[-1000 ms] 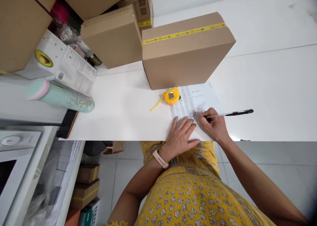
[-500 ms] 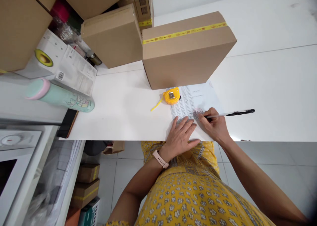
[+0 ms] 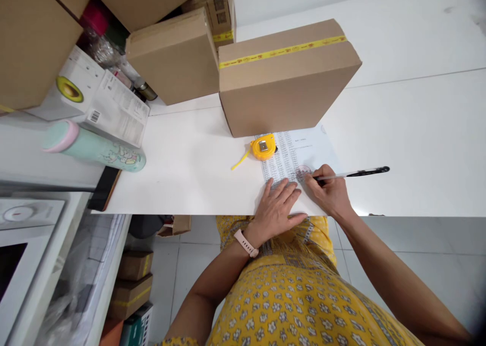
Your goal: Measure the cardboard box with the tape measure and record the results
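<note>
My right hand (image 3: pixel 329 190) grips a black and clear pen (image 3: pixel 367 172), its tip end over the lower part of a printed paper sheet (image 3: pixel 315 151). Several columns of small text and a reddish oval mark show on the sheet. My left hand (image 3: pixel 278 204) lies flat with fingers spread, holding nothing, fingertips on the sheet's lower edge. On the paper's left side rests a yellow tape measure (image 3: pixel 264 146), a short bit of its yellow tape sticking out. Behind it stands a closed cardboard box (image 3: pixel 288 98) with yellow printed tape, covering the paper's far edge.
A mint bottle (image 3: pixel 110 151) lies on its side at the left, beside a white box with an avocado picture (image 3: pixel 117 103). More cardboard boxes (image 3: pixel 174 57) are piled at the back left. The white table's (image 3: pixel 182 184) front edge runs just before my body.
The view shifts very slightly. My right hand and pen stay nearly in place on the paper; my left hand has not visibly moved.
</note>
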Demonstrator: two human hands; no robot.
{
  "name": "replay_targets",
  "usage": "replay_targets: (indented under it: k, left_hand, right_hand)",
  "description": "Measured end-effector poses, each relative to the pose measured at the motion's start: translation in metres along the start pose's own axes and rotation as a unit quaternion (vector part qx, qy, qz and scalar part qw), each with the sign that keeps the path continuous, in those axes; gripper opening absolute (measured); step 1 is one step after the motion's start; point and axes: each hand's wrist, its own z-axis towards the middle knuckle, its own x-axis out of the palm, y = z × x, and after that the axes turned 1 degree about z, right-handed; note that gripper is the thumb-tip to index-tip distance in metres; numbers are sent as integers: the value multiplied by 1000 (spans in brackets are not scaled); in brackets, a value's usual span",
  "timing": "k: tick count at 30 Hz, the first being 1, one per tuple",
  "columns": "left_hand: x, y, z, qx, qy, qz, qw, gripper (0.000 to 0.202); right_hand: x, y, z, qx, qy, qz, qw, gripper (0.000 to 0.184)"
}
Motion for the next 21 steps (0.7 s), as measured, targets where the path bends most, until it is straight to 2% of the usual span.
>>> replay_targets:
  k: [21]
  left_hand:
    - [1,0,-1,-2,3,3,1000,56]
  right_hand:
    - [0,-1,-1,5,-6,0,1000,40]
